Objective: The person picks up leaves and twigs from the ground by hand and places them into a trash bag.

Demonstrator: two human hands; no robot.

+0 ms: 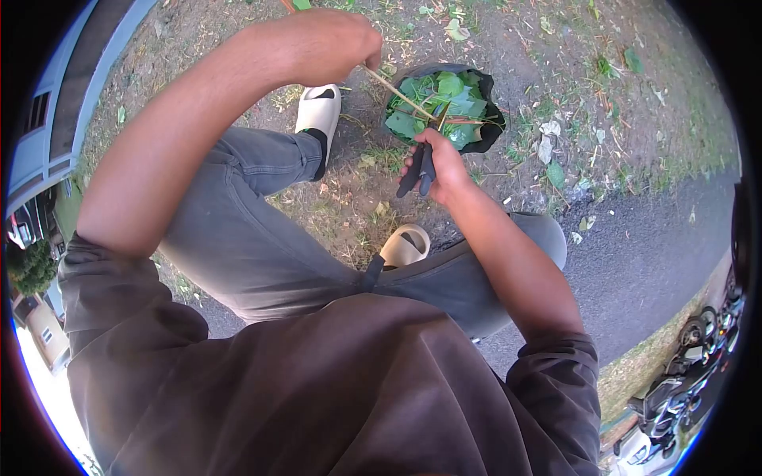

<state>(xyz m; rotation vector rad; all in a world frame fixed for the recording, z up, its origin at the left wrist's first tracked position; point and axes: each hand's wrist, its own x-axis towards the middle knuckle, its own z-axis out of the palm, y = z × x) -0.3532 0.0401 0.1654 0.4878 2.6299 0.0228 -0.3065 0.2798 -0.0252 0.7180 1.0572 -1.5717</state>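
Observation:
My left hand (349, 46) is closed around a thin pale stem (395, 90), its fingers mostly hidden behind the back of the hand. That stem slants down to the right, its lower end meeting the blades of the pruning shears (427, 163). Wrapped round the dark shear handles is my right hand (446, 165); whether the blades are apart is too small to tell. Directly beneath the blades stands a black bag (494, 107) with its mouth wide, filled with green leaves (451, 83) and a few reddish stems.
Bare soil with grass and scattered leaves surrounds the bag. My feet wear beige slides (319, 111). Asphalt (635, 238) runs along the right, with parked motorcycles (683, 381) beyond it. A bluish building (71, 87) stands at the upper left.

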